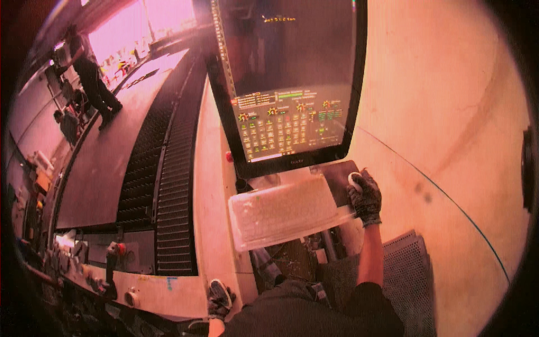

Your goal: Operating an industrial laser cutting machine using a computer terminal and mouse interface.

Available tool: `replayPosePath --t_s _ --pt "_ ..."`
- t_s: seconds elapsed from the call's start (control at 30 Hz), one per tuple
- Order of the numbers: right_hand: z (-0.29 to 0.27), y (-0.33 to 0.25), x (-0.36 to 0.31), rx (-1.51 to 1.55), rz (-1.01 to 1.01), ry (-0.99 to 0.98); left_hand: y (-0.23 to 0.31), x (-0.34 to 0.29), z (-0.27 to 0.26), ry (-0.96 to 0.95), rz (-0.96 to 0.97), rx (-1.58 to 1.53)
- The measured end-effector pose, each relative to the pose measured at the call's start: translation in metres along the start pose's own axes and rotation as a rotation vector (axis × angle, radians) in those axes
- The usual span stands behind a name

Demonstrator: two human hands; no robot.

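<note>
My right hand [367,199], in a dark patterned glove, rests over a white computer mouse [355,180], with its fingers curled round it. The mouse lies on a dark mouse pad [334,173]. Beside it is a pale keyboard [283,210] under a clear-looking cover, below a large monitor [289,84] with a dark drawing area and rows of small icons. Low in the view, my gloved left hand [219,303] is by the light machine edge. Its fingers look closed about a dark oval shape with a pale rim, which I cannot make out.
A long machine bed with dark slatted panels [177,213] runs along my left. Farther off, a person in dark clothes [87,73] stands beside it. A thin cable [449,194] crosses the floor at right. A perforated dark panel [410,281] is by my right elbow.
</note>
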State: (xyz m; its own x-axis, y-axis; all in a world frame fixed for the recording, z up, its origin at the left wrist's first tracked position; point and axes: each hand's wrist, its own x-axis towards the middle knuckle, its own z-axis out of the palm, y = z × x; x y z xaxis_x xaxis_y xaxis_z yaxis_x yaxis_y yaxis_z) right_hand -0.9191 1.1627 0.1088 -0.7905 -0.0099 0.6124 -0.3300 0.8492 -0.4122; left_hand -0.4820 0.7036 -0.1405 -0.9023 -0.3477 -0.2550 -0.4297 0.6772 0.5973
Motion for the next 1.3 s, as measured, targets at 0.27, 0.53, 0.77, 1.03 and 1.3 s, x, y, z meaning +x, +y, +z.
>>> replayPosePath --t_s 0.27,0.53,0.77,1.03,1.3 --pt "0.002 0.002 -0.001 -0.018 0.058 -0.009 -0.002 0.001 -0.002 -0.013 -0.010 -0.024" --pt "0.003 0.006 -0.002 -0.197 0.049 -0.115 -0.003 -0.001 -0.001 -0.017 -0.016 -0.054" --pt "0.002 0.000 -0.002 -0.036 0.044 0.033 -0.005 -0.004 -0.001 -0.001 0.015 -0.044" --pt "-0.001 -0.002 -0.001 -0.018 0.018 -0.021 0.023 -0.005 -0.012 -0.120 -0.147 -0.057" --pt "0.004 0.002 -0.001 -0.002 0.010 0.002 -0.022 0.003 0.010 -0.068 0.048 0.193"
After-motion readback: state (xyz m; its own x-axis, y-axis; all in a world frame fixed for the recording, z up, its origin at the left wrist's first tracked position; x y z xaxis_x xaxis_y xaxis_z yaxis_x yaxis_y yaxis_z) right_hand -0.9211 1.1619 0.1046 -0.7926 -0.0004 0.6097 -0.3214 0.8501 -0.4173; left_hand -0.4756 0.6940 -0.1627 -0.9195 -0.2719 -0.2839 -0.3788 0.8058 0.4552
